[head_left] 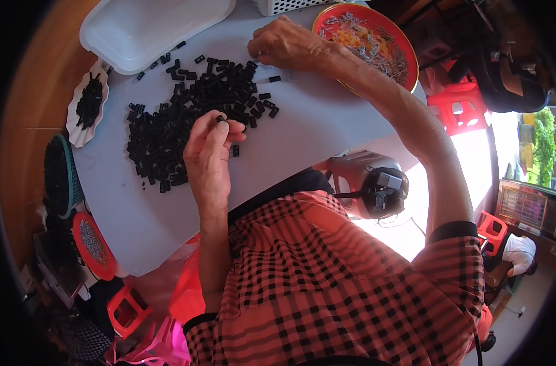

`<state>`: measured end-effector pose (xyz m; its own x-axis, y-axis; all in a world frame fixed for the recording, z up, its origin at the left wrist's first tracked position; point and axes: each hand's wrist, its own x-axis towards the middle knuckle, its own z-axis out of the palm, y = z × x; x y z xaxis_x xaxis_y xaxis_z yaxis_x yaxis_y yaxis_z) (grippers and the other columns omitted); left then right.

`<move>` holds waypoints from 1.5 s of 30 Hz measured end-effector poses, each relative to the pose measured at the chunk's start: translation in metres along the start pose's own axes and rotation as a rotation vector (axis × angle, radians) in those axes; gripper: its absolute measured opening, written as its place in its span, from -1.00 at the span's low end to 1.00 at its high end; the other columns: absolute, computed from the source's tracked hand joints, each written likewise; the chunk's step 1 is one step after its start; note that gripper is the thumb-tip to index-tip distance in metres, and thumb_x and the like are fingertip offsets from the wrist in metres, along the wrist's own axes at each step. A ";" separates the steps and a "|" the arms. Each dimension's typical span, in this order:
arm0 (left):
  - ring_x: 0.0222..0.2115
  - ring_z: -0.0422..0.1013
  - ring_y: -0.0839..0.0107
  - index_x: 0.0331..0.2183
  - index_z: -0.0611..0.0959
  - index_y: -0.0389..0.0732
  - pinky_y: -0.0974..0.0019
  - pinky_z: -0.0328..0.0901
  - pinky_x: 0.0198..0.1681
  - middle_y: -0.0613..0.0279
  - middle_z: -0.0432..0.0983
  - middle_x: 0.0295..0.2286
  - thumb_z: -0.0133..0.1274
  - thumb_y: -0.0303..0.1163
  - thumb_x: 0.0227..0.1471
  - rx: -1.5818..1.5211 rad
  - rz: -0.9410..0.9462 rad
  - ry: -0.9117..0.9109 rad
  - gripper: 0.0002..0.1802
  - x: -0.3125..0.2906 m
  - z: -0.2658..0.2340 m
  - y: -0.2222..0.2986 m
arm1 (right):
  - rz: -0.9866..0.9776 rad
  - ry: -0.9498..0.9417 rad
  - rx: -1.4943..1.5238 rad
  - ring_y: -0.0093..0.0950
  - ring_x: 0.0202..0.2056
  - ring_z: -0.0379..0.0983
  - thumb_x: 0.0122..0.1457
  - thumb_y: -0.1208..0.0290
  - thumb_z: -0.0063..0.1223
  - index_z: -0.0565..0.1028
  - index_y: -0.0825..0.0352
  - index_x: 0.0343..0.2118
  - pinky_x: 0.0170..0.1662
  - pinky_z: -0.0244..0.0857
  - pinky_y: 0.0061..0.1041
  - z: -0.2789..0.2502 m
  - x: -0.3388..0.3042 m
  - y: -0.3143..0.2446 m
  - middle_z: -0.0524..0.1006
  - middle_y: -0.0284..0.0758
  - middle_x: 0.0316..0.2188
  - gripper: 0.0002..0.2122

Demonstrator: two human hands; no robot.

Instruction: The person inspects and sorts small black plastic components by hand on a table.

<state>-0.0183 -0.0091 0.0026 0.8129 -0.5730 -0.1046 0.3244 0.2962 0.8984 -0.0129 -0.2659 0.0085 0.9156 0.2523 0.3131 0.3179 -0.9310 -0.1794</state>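
Note:
A wide heap of small black rectangular plastic pieces (162,131) lies on the pale table. Over the near side of this heap my left hand (208,155) is closed, pinching one small black plastic piece (220,118) between thumb and fingers. My right hand (290,46) is farther away, just left of a red round tray (416,61) of small silvery metal parts (372,46). Its fingers are curled together and point down; whatever they hold is too small or hidden. One loose black piece (274,78) lies below that hand.
A white tub (150,33) and a white perforated basket (284,6) stand at the far side. On the left are a scalloped dish (76,134) with black pieces, a green-rimmed basket (76,183) and a red plate (110,265) of metal bits. Red stools (128,311) stand around the table.

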 end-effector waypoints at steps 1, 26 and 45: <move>-0.40 0.42 0.45 -0.21 0.49 -0.36 0.38 0.33 -0.26 0.14 0.49 -0.41 -0.05 -0.50 0.05 -0.001 0.001 0.006 -0.77 0.000 0.000 -0.001 | 0.011 -0.011 -0.042 -0.30 -0.51 0.47 -0.10 0.55 0.04 0.50 0.36 -0.52 -0.35 0.35 -0.41 -0.001 0.000 -0.002 0.48 -0.29 -0.61 -0.95; -0.40 0.44 0.52 -0.19 0.53 -0.37 0.43 0.35 -0.30 0.24 0.50 -0.43 0.00 -0.46 0.06 0.053 0.092 0.020 -0.74 -0.002 -0.007 0.000 | 0.101 -0.003 0.821 -0.60 -0.43 0.49 0.01 0.53 0.07 0.57 0.34 -0.36 -0.35 0.37 -0.61 -0.018 0.007 -0.102 0.56 -0.35 -0.49 -0.87; -0.41 0.43 0.46 -0.24 0.51 -0.36 0.37 0.35 -0.27 0.19 0.49 -0.47 -0.08 -0.49 0.10 -0.222 -0.047 0.057 -0.81 -0.009 -0.023 0.012 | 0.024 0.002 0.218 -0.26 -0.50 0.48 -0.07 0.56 0.01 0.54 0.35 -0.41 -0.35 0.36 -0.40 0.030 0.107 -0.049 0.55 -0.22 -0.52 -0.86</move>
<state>-0.0107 0.0176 0.0048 0.8182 -0.5480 -0.1738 0.4562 0.4348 0.7764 0.0770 -0.1854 0.0231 0.9233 0.2298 0.3077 0.3416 -0.8575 -0.3847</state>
